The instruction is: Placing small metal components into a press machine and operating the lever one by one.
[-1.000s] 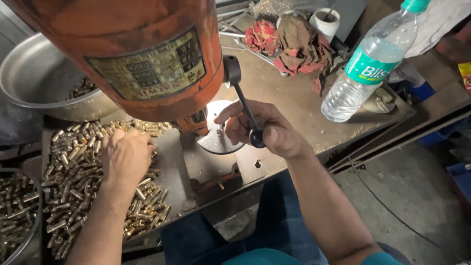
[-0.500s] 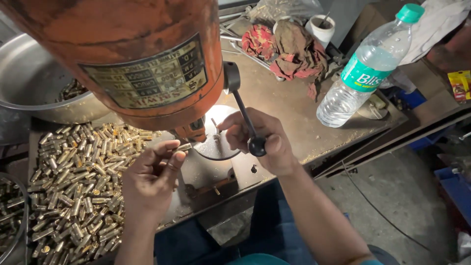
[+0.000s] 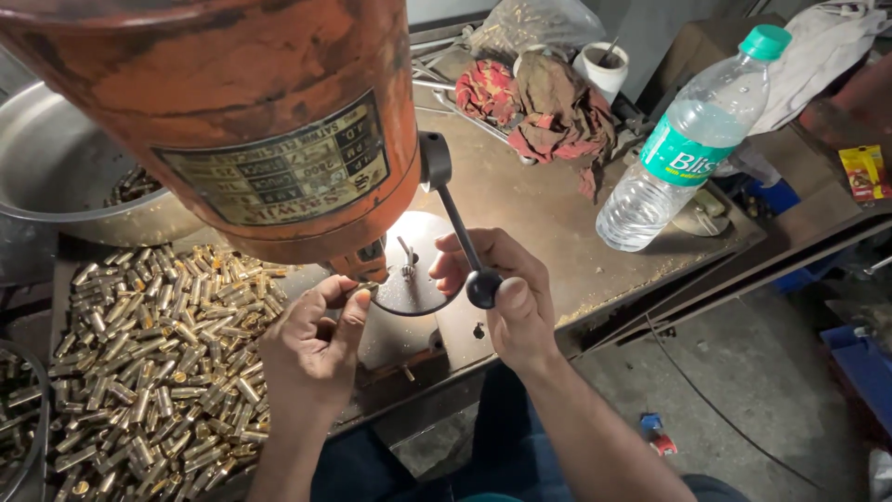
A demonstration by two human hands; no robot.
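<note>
1. Left hand [image 3: 311,349]: pinched on a small brass piece [image 3: 364,288] under the drill [image 3: 251,130], 9 o'clock of the round plate [image 3: 413,279].
2. Right hand [image 3: 506,302]: clamped on the lever knob [image 3: 482,287].
3. Brass pile [image 3: 158,344]: on the bench [image 3: 530,204], 9 o'clock of the left hand.

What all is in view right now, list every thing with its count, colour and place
Drill press head: one, orange, upper left.
Feed lever: one, black, ball knob at centre.
Round work plate: one, lit, under the spindle.
Brass pieces: too many to count, piled lower left.
Steel bowl: one, silver, far left.
Water bottle: one, clear with green cap, upper right.
Rags: bundle, red and brown, top centre.
White cup: one, top centre.
Left hand: holds a small piece at the plate.
Right hand: on the lever knob.
</note>
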